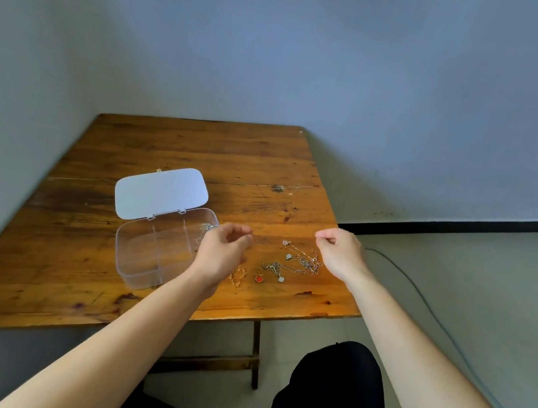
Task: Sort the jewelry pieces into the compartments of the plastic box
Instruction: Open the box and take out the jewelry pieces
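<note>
A clear plastic box (136, 254) with dividers stands on the wooden table, its white lid (162, 193) flipped open behind it. A silver chain (207, 227) lies in its far right compartment. My left hand (221, 255) hovers over the box's right edge, fingers loosely curled and apart, with nothing seen in them. To its right lie a gold bracelet (237, 277), a red pendant (259, 277) and a tangle of silver chains (302, 263). My right hand (340, 252) hangs above that tangle's right side, thumb and fingers pinched together, with nothing visible between them.
The table (182, 150) sits in a corner, walls at left and back. Its front edge runs just before the jewelry, its right edge just beyond my right hand. A thin cable (420, 294) trails over the floor at right. My dark-clothed legs are below.
</note>
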A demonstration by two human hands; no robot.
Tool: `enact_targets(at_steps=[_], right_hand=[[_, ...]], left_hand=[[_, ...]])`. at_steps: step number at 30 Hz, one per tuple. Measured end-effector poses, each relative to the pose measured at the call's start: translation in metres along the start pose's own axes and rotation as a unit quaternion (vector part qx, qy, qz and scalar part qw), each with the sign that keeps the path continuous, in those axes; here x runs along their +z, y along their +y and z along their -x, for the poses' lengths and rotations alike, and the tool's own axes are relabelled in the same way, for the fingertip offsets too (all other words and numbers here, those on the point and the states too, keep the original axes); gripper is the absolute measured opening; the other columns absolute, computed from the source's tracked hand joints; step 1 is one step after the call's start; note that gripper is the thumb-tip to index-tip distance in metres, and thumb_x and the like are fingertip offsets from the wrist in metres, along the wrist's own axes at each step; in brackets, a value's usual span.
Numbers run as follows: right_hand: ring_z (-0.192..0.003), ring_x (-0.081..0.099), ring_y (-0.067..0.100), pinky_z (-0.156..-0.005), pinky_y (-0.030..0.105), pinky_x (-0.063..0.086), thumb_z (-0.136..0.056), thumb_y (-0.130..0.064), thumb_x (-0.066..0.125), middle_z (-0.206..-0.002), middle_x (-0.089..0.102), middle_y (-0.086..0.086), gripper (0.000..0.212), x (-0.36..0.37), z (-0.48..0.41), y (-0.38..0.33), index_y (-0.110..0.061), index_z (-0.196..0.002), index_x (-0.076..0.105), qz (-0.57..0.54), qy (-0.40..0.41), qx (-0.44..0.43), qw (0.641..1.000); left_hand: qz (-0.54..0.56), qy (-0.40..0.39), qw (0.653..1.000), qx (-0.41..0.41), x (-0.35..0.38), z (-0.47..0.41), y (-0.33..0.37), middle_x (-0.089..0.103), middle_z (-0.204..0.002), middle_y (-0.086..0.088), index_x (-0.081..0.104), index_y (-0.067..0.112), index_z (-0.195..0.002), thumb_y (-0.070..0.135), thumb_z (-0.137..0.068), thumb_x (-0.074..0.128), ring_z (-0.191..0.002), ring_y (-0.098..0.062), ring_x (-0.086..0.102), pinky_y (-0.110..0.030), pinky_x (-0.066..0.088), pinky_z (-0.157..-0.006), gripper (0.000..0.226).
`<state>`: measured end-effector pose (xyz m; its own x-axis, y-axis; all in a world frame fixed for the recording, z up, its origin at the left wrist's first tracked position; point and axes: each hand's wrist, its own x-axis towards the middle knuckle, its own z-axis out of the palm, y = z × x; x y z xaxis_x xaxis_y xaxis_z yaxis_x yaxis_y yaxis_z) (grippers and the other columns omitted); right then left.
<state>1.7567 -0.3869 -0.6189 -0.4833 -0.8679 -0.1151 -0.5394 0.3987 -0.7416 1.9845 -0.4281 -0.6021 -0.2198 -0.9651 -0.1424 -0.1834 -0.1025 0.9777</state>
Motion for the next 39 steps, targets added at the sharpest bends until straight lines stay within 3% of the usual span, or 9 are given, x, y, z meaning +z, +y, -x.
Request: enact_targets(at_steps=[6,9,13,16,22,25,28,32,39], right_hand=[[-0.102,0.059,0.006,-0.078,0.02,0.04,-0.098,-0.03,0.056,-0.121,0.068,-0.009,0.022,0.011,-0.005,-0.037,-0.03,-0.115,0.07,-0.004,-0.007,-0.061,0.998],[-0.091,0.062,0.004,-0.069,0.018,0.042,-0.097,-0.031,0.057,-0.114,0.067,-0.012,0.018,0.025,-0.004,-0.061,-0.034,-0.11,0.069,-0.017,-0.031,-0.088,0.995],[-0.096,0.068,0.012,-0.073,0.023,0.048,-0.097,-0.026,0.059,-0.111,0.071,-0.008,0.017,0.053,0.0,-0.094,-0.031,-0.11,0.07,-0.015,-0.084,-0.138,0.987],[-0.096,0.066,0.012,-0.065,0.018,0.042,-0.097,-0.025,0.059,-0.107,0.07,-0.011,0.02,0.077,0.004,-0.115,-0.032,-0.111,0.071,0.036,-0.133,-0.182,0.974],[-0.109,0.065,0.024,-0.07,0.028,0.047,-0.099,-0.02,0.061,-0.127,0.068,0.0,0.027,0.113,0.006,-0.148,-0.026,-0.123,0.071,0.249,-0.109,-0.291,0.917],[-0.105,0.066,0.026,-0.074,0.033,0.05,-0.098,-0.016,0.061,-0.121,0.07,0.004,0.03,0.125,0.003,-0.163,-0.022,-0.126,0.068,0.353,-0.123,-0.294,0.879],[-0.09,0.064,0.024,-0.065,0.032,0.044,-0.096,-0.016,0.065,-0.103,0.069,0.003,0.023,0.138,0.003,-0.173,-0.019,-0.118,0.068,0.423,-0.125,-0.272,0.855],[-0.076,0.053,0.023,-0.06,0.033,0.037,-0.095,-0.018,0.066,-0.073,0.049,0.001,0.011,0.151,0.001,-0.182,-0.015,-0.105,0.066,0.436,-0.121,-0.23,0.862],[-0.066,0.05,0.021,-0.056,0.031,0.037,-0.088,-0.007,0.064,-0.065,0.042,0.002,0.016,0.157,-0.005,-0.187,-0.016,-0.088,0.052,0.422,-0.109,-0.21,0.875]], left_hand=[[-0.038,0.096,0.992,0.074,-0.049,-0.011,0.017,0.069,-0.102,0.002,0.07,0.02,-0.105,0.02,-0.097,0.059,-0.096,-0.015,0.065,-0.028,0.057,-0.077,0.013],[-0.14,0.135,0.975,0.111,-0.08,-0.016,0.011,0.068,-0.103,0.008,0.066,0.022,-0.107,0.019,-0.099,0.055,-0.095,-0.01,0.064,-0.024,0.055,-0.078,0.014],[-0.401,0.14,0.893,0.147,-0.111,-0.016,-0.014,0.068,-0.117,-0.003,0.066,0.016,-0.117,0.016,-0.097,0.056,-0.103,-0.02,0.063,-0.041,0.057,-0.088,0.022],[-0.492,0.119,0.851,0.137,-0.118,-0.015,-0.035,0.063,-0.133,-0.005,0.067,0.017,-0.12,0.018,-0.097,0.056,-0.125,-0.026,0.055,-0.051,0.045,-0.106,0.026],[-0.502,0.151,0.843,0.121,-0.113,-0.017,-0.045,0.066,-0.13,0.0,0.073,0.021,-0.113,0.022,-0.096,0.053,-0.139,-0.023,0.041,-0.052,0.032,-0.113,0.026],[-0.502,0.142,0.846,0.11,-0.114,-0.014,-0.042,0.071,-0.122,0.003,0.074,0.021,-0.111,0.022,-0.096,0.051,-0.142,-0.019,0.036,-0.045,0.041,-0.108,0.027],[-0.513,0.134,0.842,0.104,-0.112,-0.012,-0.039,0.072,-0.12,0.002,0.074,0.019,-0.111,0.022,-0.097,0.051,-0.144,-0.019,0.034,-0.043,0.042,-0.107,0.027],[-0.513,0.13,0.844,0.092,-0.112,-0.012,-0.039,0.073,-0.117,0.002,0.074,0.02,-0.109,0.023,-0.096,0.051,-0.144,-0.018,0.033,-0.042,0.046,-0.103,0.027],[-0.52,0.133,0.839,0.095,-0.112,-0.014,-0.044,0.076,-0.103,0.003,0.074,0.022,-0.078,0.025,-0.091,0.054,-0.142,-0.019,0.036,-0.048,0.046,-0.102,0.024]])
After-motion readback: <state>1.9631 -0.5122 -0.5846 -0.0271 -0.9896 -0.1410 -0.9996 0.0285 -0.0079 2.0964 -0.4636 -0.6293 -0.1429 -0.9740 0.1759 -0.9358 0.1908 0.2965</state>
